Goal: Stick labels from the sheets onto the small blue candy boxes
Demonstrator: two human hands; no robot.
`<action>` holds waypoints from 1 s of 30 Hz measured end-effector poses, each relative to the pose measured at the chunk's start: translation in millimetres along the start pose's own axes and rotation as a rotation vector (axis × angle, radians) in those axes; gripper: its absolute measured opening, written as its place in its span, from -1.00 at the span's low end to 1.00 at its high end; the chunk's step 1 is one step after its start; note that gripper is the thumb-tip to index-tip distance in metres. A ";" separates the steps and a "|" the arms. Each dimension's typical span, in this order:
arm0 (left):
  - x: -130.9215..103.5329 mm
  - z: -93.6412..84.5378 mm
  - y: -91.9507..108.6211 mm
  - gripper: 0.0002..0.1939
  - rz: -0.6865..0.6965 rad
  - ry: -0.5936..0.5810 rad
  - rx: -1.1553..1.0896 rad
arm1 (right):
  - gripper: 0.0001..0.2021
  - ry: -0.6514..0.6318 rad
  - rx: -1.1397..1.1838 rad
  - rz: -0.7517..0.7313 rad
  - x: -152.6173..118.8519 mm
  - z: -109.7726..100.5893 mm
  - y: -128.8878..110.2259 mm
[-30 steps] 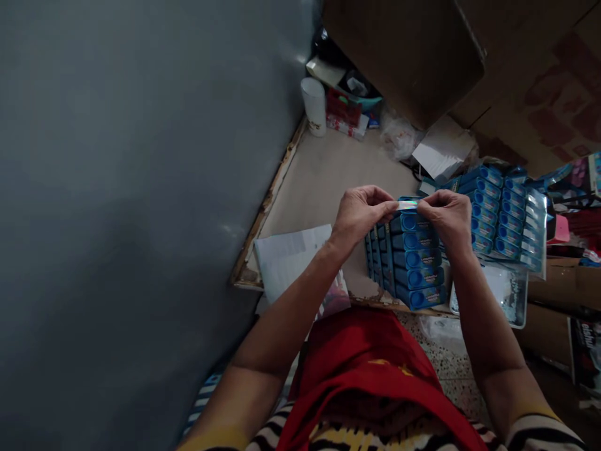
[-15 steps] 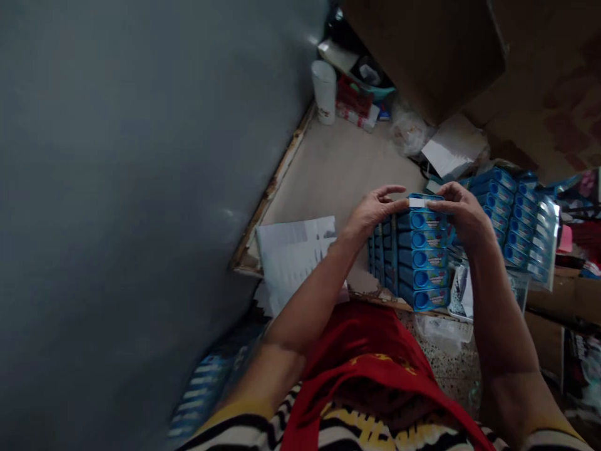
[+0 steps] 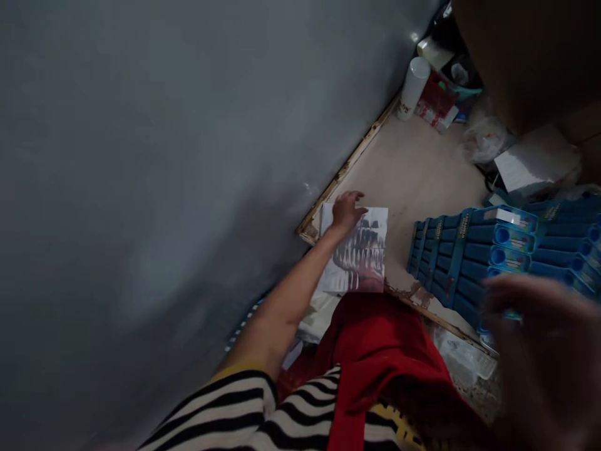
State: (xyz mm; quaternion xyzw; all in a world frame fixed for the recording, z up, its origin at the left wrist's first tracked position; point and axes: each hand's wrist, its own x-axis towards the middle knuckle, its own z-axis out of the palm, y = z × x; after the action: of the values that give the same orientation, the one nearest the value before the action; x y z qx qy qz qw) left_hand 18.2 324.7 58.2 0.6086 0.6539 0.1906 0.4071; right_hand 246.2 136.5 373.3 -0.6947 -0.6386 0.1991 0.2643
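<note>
My left hand (image 3: 347, 212) rests at the upper part of a glossy label sheet (image 3: 359, 257) on the table's near left corner. Its fingers are slightly curled and apart. Blurred by motion, my right hand (image 3: 539, 313) is raised at the lower right, in front of the stacked blue boxes (image 3: 474, 241); whether it holds anything cannot be made out. A white label (image 3: 502, 216) lies on the top box of the near stack.
A grey wall (image 3: 164, 156) fills the left. At the back of the table (image 3: 422, 163) stand a white cylinder (image 3: 413, 88), a red package (image 3: 436, 100) and a plastic bag (image 3: 486, 138). More blue boxes (image 3: 563, 238) are stacked at the right. Clear plastic containers (image 3: 462, 360) sit below the table edge.
The view has turned left. Both hands have left the white label on the box; my left hand has moved to the sheet, my right hand has come back toward the camera.
</note>
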 end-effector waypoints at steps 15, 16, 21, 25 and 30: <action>30.8 24.5 -121.8 -0.87 0.102 -0.247 0.211 | -0.62 -0.149 -0.012 -0.029 71.5 384.1 158.5; 28.3 22.1 -120.9 -0.87 0.095 -0.256 0.189 | -0.61 -0.166 -0.045 -0.054 76.1 387.7 158.9; 21.8 12.2 -110.2 -0.88 0.067 -0.279 0.106 | -0.63 -0.259 -0.196 -0.145 83.8 399.2 158.4; 23.4 8.9 -104.6 -0.89 0.035 -0.286 0.057 | -0.56 -0.294 -0.281 -0.178 68.3 398.2 154.3; 21.6 1.5 -101.7 -0.90 -0.009 -0.298 0.028 | -0.58 -0.356 -0.224 -0.166 41.1 379.5 141.6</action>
State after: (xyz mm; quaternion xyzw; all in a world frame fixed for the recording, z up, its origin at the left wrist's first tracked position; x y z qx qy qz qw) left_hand -44.3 325.9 -24.9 0.6330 0.5914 0.0872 0.4919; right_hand 128.2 213.8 -8.6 -0.6186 -0.7484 0.2239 0.0842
